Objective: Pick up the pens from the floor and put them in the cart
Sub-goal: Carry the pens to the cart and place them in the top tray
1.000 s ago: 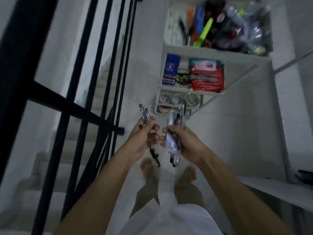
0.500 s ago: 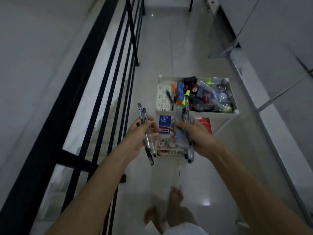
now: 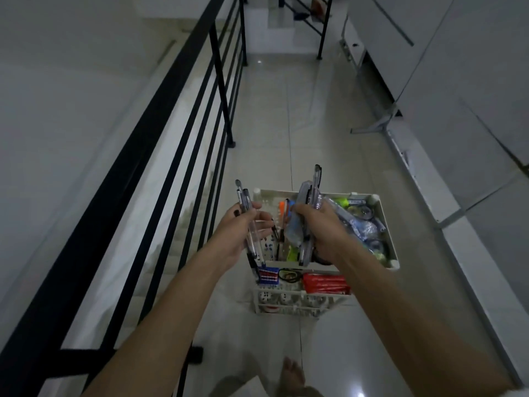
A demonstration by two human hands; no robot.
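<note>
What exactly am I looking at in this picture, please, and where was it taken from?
There is no machine here, only a person with a camera worn on the head, looking forward and down, so you see their own two bare arms reaching out. The left hand grips a few pens. The right hand grips a second bundle of pens together with something clear that I cannot make out. Both hands are above a white cart with several shelves; its top tray is crowded with markers and other small stationery. The cart stands on a pale tiled floor in a corridor, with a black railing along the left over a staircase. A bare foot shows at the bottom.
</note>
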